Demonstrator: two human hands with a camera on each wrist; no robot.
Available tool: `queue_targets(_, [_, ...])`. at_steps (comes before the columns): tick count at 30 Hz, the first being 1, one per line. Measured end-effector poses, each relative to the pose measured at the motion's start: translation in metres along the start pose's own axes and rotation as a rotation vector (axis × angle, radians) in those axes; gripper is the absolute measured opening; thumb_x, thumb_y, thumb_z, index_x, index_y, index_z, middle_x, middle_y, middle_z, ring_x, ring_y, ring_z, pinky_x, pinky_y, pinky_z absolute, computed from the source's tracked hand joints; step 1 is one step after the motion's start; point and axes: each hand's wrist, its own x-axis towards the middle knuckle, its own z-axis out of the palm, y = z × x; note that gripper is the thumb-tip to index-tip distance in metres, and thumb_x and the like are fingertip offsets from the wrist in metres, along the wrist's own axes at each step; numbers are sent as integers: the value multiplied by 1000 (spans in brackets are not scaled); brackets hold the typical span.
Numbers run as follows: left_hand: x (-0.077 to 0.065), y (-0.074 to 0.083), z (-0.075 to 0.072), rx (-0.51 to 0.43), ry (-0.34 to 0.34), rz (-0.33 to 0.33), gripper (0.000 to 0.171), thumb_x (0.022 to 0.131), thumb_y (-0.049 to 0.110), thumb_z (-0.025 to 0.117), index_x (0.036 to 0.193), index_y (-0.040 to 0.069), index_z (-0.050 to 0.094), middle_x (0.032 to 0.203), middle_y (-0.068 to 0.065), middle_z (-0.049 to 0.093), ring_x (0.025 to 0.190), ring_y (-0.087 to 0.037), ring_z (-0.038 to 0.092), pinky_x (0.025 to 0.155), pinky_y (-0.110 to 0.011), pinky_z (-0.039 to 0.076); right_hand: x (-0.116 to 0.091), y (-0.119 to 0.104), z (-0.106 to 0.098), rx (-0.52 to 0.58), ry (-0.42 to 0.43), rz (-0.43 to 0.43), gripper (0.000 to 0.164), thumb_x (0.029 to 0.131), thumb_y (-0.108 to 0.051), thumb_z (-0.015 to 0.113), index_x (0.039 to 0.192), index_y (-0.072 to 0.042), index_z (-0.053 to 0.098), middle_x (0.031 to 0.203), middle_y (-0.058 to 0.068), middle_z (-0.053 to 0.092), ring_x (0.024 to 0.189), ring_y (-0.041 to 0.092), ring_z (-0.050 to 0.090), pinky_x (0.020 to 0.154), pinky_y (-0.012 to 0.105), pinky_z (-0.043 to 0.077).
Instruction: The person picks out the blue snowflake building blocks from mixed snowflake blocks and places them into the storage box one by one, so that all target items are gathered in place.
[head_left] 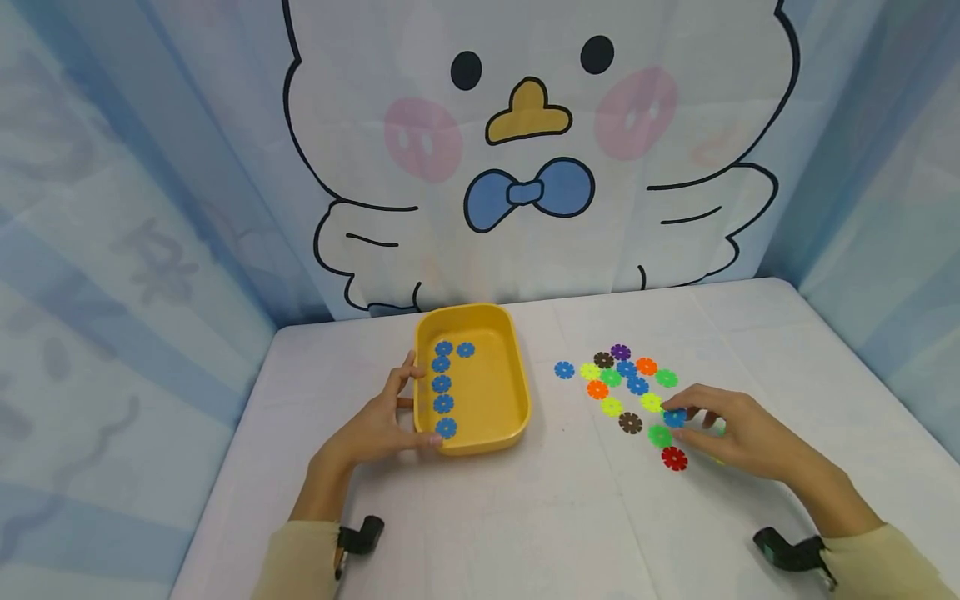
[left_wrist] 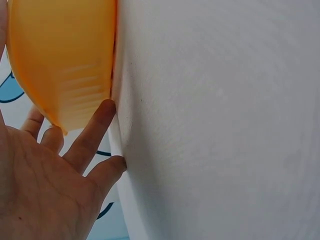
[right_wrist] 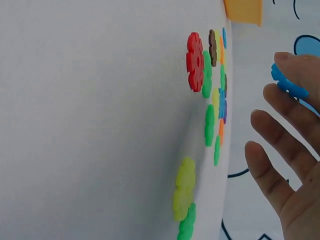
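Head view: our right hand (head_left: 738, 427) pinches a blue disc (head_left: 676, 418) between thumb and forefinger; our left hand (head_left: 378, 427) grips the yellow tray (head_left: 488, 385) at nine o'clock. We judge this the picking step; next calls for carrying the disc traywards.

"How are we holding our left hand (head_left: 375, 427)?"

"Thumb and fingers set in a spread grip, our thumb nearer us, our forefinger farther forward. The left wrist view shows us our palm and our fingers reaching outward, the outer two parted at the tips."

"And our right hand (head_left: 738, 429)?"

"We have its thumb and forefinger pinched, tips pointing left. The other fingers in sight fan out loosely, slightly bent."

"Our forearms (head_left: 322, 492)?"

"Both reach forward and slant inward, our hands well apart. Our pale sleeves (head_left: 296, 562) end behind our bare wrists."
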Motion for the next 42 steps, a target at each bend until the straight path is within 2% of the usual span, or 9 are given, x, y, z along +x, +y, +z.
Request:
queue_targets(3, [-1,1,0,-13,-2,1,96,78,38,91,147,24,27,173,10,-6,134,-32,53,112,-53,45,7,-4,0,-16,-5,7,47,80,-12,88,125,-12,71,108,-11,70,89,9,63,70,25,59])
queue_targets(8, [-1,0,0,-21,-7,11,97,78,36,91,148,23,26,173,9,-6,132,-32,54,111,-52,47,17,-5,2,-7,10,-38,48,79,-9,88,124,-10,71,110,-7,71,90,14,65,70,26,60])
queue_targets(18, [0,-1,0,14,14,-40,100,76,41,91,150,26,26,172,15,-6,135,-30,53,113,-52,45,42,-7,8,34,21,-116,47,77,-4,89,120,-10,70,109,-7,69,92,7,63,72,29,62])
queue_targets(28, [-2,-1,1,28,26,-66,100,75,42,92,149,31,26,172,17,-4,132,-28,54,110,-50,48,68,-15,14,81,5,-127,46,80,-6,87,121,-14,70,114,-3,67,95,18,66,70,32,63])
queue_targets(32, [-2,-1,0,34,28,-67,100,74,43,92,149,30,26,172,15,-4,131,-28,54,109,-50,49,79,-20,15,99,-3,-142,45,80,-5,86,122,-13,71,115,-3,66,94,15,64,70,34,63])
queue_targets(36, [-1,-1,-1,35,29,-64,101,74,44,92,149,30,26,172,16,-4,132,-28,54,109,-50,49,90,-24,17,124,5,-174,45,81,-3,85,122,-14,70,118,-3,66,97,12,63,75,35,62])
queue_targets(42, [2,0,-2,25,10,-39,99,75,43,92,149,29,26,172,16,-4,133,-28,54,111,-50,47,105,-33,22,148,1,-191,44,83,-7,86,122,-16,69,118,-4,67,98,9,61,78,31,61])
